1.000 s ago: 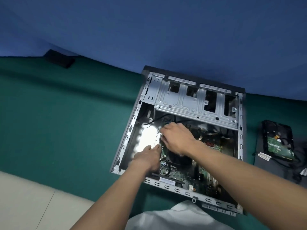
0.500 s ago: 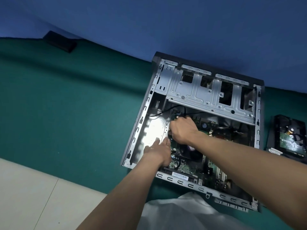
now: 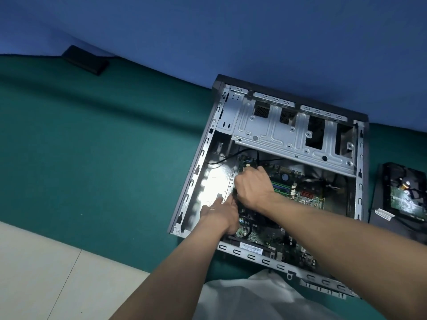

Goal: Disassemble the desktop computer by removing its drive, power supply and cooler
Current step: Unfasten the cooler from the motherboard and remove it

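The right hand's fingers are curled downward at the left edge of the green motherboard, knuckles up; whatever they may grasp is hidden beneath them, so I cannot tell whether they hold anything. The right hand sits just above the left hand, whose fingers lie fairly straight and released, pointing under the right hand, with the thumb resting on the bright bare metal floor beside the board. Both hands are inside the open grey metal desktop computer case, which lies on its side on the green cloth. A silver perforated drive cage spans the case's far end, and thin black cables run from below it toward the right hand. Outside the case, just to its right, the 1 removed hard drive with its green circuit board facing up rests on a black rectangular box. A flat black object lies well apart at the cloth's far left edge, against the blue backdrop.
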Action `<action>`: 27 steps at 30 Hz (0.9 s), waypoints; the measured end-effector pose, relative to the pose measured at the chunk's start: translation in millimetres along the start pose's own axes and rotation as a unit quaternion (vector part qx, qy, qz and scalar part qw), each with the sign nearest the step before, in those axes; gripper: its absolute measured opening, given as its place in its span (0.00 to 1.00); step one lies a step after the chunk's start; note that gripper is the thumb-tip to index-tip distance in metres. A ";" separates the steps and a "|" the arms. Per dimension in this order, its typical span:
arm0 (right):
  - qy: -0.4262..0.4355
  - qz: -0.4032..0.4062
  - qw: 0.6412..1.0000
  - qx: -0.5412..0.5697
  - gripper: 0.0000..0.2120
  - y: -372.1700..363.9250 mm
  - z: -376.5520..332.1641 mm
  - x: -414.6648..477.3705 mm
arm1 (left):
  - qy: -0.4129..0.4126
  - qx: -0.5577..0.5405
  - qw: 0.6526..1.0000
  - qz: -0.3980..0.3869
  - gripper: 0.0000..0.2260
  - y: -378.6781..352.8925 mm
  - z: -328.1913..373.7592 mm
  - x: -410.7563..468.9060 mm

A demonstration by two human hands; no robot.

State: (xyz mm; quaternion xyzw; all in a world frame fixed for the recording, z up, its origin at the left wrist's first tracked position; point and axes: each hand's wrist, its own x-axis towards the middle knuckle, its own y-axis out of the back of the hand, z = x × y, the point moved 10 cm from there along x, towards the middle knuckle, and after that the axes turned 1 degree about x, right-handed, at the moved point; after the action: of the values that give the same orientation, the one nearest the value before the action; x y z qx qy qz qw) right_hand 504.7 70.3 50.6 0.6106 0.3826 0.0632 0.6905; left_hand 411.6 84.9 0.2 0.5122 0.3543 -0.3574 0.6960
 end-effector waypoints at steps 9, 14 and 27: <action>-0.129 0.068 0.980 0.135 0.08 9.0 41.3 0.9 | -0.004 -0.007 1.000 0.012 0.34 3.7 1.2 -3.3; -0.031 0.026 0.987 0.158 0.15 -0.9 39.2 -19.7 | -0.002 -0.020 1.000 0.021 0.34 2.7 -0.4 -1.6; -0.017 -0.006 0.996 0.088 0.53 -39.2 52.8 -66.0 | 0.015 -0.046 0.997 0.062 0.19 15.8 1.3 -10.2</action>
State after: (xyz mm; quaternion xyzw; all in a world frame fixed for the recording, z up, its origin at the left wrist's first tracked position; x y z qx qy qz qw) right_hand 475.6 -17.9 43.4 0.6681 0.3779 0.0147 0.6408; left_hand 420.3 88.5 16.5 0.5056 0.3480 -0.2891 0.7346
